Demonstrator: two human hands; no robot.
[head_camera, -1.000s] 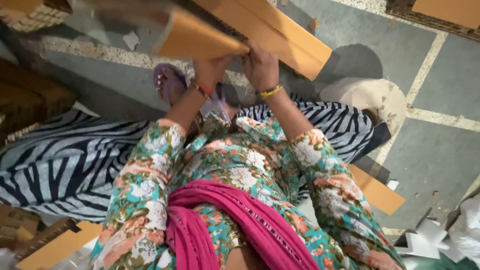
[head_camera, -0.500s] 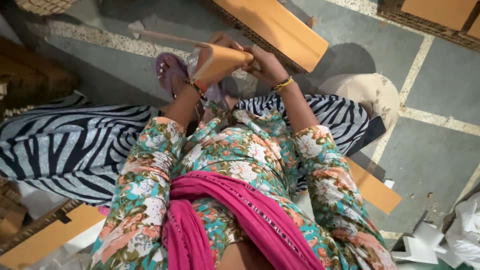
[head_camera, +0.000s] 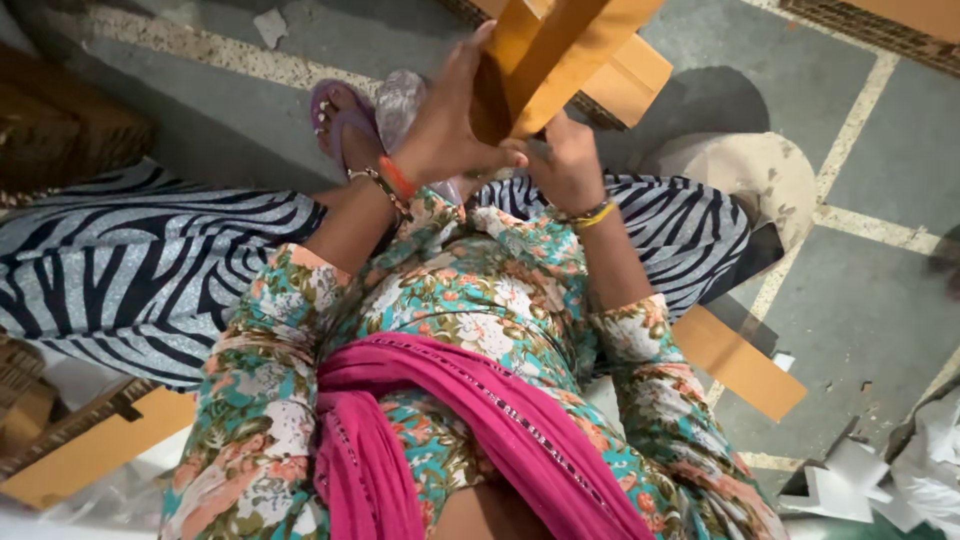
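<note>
Cardboard piece (head_camera: 545, 60) is up in front of the chest, left hand (head_camera: 450, 125) wrapped around its side and right hand (head_camera: 565, 165) gripping its lower edge, looks only half folded, more flat pieces waiting on the floor (head_camera: 860, 300).

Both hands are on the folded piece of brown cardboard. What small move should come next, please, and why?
Probably press the fold flat with the right hand while the left hand steadies it. The brown cardboard piece is held up above the lap, partly folded, with the left hand's fingers spread on its side and the right hand gripping its lower edge. More flat cardboard lies on the floor beside the person.
</note>
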